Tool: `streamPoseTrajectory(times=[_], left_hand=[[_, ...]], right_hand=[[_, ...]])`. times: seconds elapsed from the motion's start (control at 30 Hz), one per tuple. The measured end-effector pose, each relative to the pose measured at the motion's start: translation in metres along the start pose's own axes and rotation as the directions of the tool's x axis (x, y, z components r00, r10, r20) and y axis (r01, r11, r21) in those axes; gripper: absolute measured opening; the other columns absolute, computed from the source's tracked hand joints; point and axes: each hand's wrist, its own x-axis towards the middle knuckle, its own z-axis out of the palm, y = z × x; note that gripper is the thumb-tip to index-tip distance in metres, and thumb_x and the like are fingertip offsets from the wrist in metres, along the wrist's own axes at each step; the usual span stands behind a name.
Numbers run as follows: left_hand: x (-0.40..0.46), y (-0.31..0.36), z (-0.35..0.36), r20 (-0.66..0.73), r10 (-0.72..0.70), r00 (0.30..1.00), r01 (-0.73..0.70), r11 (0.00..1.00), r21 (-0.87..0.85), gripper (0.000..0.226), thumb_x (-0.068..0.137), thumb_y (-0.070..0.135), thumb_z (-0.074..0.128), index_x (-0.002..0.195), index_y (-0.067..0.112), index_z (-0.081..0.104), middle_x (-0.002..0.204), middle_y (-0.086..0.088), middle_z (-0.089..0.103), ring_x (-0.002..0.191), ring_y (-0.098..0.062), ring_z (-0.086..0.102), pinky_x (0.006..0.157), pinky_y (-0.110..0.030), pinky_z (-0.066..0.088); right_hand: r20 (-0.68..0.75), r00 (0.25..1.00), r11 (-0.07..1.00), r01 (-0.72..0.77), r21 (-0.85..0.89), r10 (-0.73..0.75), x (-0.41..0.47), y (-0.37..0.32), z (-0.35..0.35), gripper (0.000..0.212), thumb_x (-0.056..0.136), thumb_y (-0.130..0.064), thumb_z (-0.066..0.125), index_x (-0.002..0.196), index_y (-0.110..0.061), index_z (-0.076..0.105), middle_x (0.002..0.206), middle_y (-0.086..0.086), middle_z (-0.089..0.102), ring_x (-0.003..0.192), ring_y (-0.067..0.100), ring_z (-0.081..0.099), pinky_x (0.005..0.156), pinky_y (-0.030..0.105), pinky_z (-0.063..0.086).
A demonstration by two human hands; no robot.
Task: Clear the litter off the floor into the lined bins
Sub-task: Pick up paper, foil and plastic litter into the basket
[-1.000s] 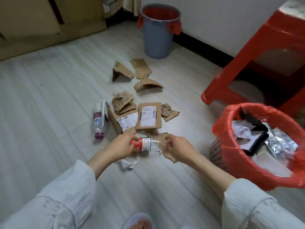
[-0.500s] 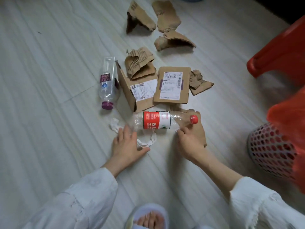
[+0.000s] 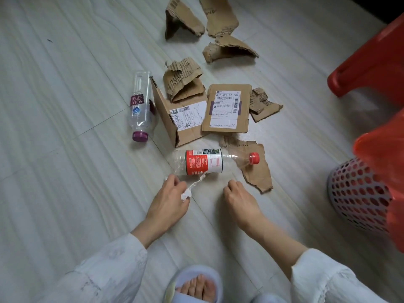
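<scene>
A clear bottle with a red label and red cap [image 3: 209, 161] lies on the floor on its side, just beyond both hands. My left hand [image 3: 169, 199] grips a scrap of white tissue [image 3: 192, 186] that trails out toward the bottle. My right hand [image 3: 238, 199] hovers near the floor with fingers curled and holds nothing. A torn cardboard piece [image 3: 255, 169] lies under the bottle's neck. At the right edge stands the perforated bin [image 3: 358, 193] with its red liner [image 3: 384, 162].
A second clear bottle with a purple cap [image 3: 140, 106] lies to the left. A flattened box with labels [image 3: 185, 117], a labelled cardboard panel [image 3: 227, 108] and several torn cardboard pieces [image 3: 218, 25] lie further off. A red stool [image 3: 371, 62] stands at right. My slippered foot [image 3: 196, 285] is below.
My right hand let go of the red-label bottle, which now lies on the floor, and drew back. My left hand gathered up the white tissue scrap. The view tilted further down.
</scene>
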Motion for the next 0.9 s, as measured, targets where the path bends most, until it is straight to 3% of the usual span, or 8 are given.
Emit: streamPoseTrajectory(times=[0.13, 0.2, 0.37, 0.5, 0.67, 0.77, 0.83, 0.9], left_hand=[[-0.006, 0.008, 0.002, 0.07, 0.001, 0.998, 0.003, 0.999, -0.054, 0.015, 0.088, 0.012, 0.05, 0.085, 0.018, 0.038, 0.098, 0.002, 0.037, 0.081, -0.026, 0.05, 0.071, -0.034, 0.042], [-0.009, 0.011, 0.003, 0.107, -0.006, 0.994, 0.015, 0.996, -0.088, 0.015, 0.088, 0.009, 0.047, 0.088, 0.02, 0.036, 0.097, 0.002, 0.04, 0.085, -0.028, 0.051, 0.074, -0.039, 0.043], [-0.009, 0.024, -0.003, 0.162, -0.01, 0.987, 0.041, 0.982, -0.186, 0.042, 0.082, -0.004, 0.047, 0.117, 0.019, 0.043, 0.116, 0.001, 0.048, 0.101, -0.015, 0.048, 0.082, -0.022, 0.037], [-0.008, 0.057, -0.025, 0.129, -0.019, 0.991, 0.066, 0.924, -0.376, 0.061, 0.078, -0.011, 0.048, 0.129, 0.022, 0.043, 0.125, -0.001, 0.047, 0.11, -0.024, 0.051, 0.088, -0.033, 0.05], [-0.015, 0.125, -0.061, 0.237, -0.059, 0.97, 0.202, 0.741, -0.641, 0.078, 0.082, -0.02, 0.036, 0.142, 0.031, 0.032, 0.142, 0.001, 0.034, 0.119, -0.03, 0.051, 0.068, -0.027, 0.058], [-0.022, 0.176, -0.089, 0.221, 0.06, 0.973, 0.077, 0.823, -0.563, 0.076, 0.085, -0.012, 0.034, 0.143, 0.035, 0.026, 0.149, -0.005, 0.025, 0.125, -0.027, 0.042, 0.088, -0.034, 0.051], [-0.028, 0.215, -0.106, 0.234, 0.133, 0.963, 0.016, 0.838, -0.545, 0.07, 0.087, -0.005, 0.035, 0.144, 0.034, 0.024, 0.147, -0.004, 0.024, 0.113, -0.017, 0.047, 0.09, -0.03, 0.048], [-0.028, 0.251, -0.115, 0.262, 0.184, 0.947, -0.016, 0.845, -0.535, 0.068, 0.086, 0.006, 0.041, 0.145, 0.033, 0.021, 0.14, 0.004, 0.028, 0.09, -0.006, 0.049, 0.069, -0.021, 0.045]], right_hand=[[-0.04, 0.998, 0.997, -0.041, 0.063, 0.044, -0.007, 0.003, 0.0, 0.021, 0.072, 0.007, 0.061, 0.09, -0.001, 0.056, 0.094, 0.015, 0.055, 0.086, 0.031, 0.057, 0.057, 0.028, 0.029], [0.073, 0.99, 0.989, -0.129, 0.071, 0.124, -0.009, 0.004, -0.004, 0.023, 0.085, 0.003, 0.043, 0.106, -0.005, 0.051, 0.11, 0.013, 0.051, 0.099, 0.029, 0.053, 0.063, 0.033, 0.031], [-0.004, 0.966, 0.933, -0.25, 0.26, 0.26, -0.02, 0.017, -0.024, 0.027, 0.087, -0.002, 0.044, 0.11, -0.009, 0.056, 0.115, 0.009, 0.055, 0.094, 0.034, 0.057, 0.066, 0.033, 0.04], [-0.109, 0.929, 0.844, -0.266, 0.465, 0.353, -0.041, 0.026, -0.065, 0.017, 0.086, -0.003, 0.048, 0.097, -0.006, 0.062, 0.108, 0.011, 0.057, 0.087, 0.032, 0.055, 0.065, 0.026, 0.034], [-0.155, 0.872, 0.746, -0.291, 0.599, 0.465, -0.079, 0.042, -0.129, 0.024, 0.084, -0.003, 0.049, 0.094, -0.006, 0.071, 0.098, 0.01, 0.065, 0.091, 0.027, 0.061, 0.077, 0.03, 0.046], [-0.268, 0.791, 0.688, -0.247, 0.683, 0.55, -0.114, 0.061, -0.167, 0.024, 0.081, 0.001, 0.051, 0.091, -0.005, 0.072, 0.096, 0.012, 0.071, 0.087, 0.03, 0.067, 0.081, 0.035, 0.052], [-0.325, 0.739, 0.676, -0.232, 0.7, 0.59, -0.142, 0.077, -0.192, 0.024, 0.081, 0.002, 0.052, 0.093, -0.003, 0.072, 0.096, 0.012, 0.071, 0.089, 0.029, 0.066, 0.084, 0.034, 0.05], [-0.363, 0.685, 0.669, -0.244, 0.702, 0.632, -0.167, 0.094, -0.212, 0.023, 0.081, 0.001, 0.054, 0.094, -0.003, 0.073, 0.097, 0.012, 0.071, 0.092, 0.027, 0.065, 0.089, 0.032, 0.047]])
